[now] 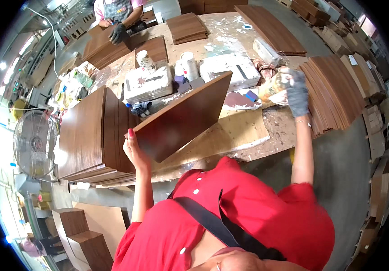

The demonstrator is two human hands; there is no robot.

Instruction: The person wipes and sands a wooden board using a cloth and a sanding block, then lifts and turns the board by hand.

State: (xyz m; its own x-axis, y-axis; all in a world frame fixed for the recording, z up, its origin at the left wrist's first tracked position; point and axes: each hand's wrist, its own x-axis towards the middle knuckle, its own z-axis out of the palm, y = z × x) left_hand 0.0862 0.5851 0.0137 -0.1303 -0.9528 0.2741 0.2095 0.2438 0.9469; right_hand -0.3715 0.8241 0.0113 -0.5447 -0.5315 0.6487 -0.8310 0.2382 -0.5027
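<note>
My bare left hand grips the left edge of a brown wood-grain panel, thumb on its near side. The panel stands tilted on edge over a sheet of tan paper on the worktable. My right hand, in a grey glove, is stretched out at the right side of the table. It is over a crumpled, stained rag, beside a stack of brown panels. The right fingers are blurred, and whether they hold the rag cannot be made out.
Another stack of panels stands at the left. White paint-stained blocks, white cups and a small blue block lie beyond the held panel. Across the table, a person with gloved hands handles panels. A fan stands at the far left.
</note>
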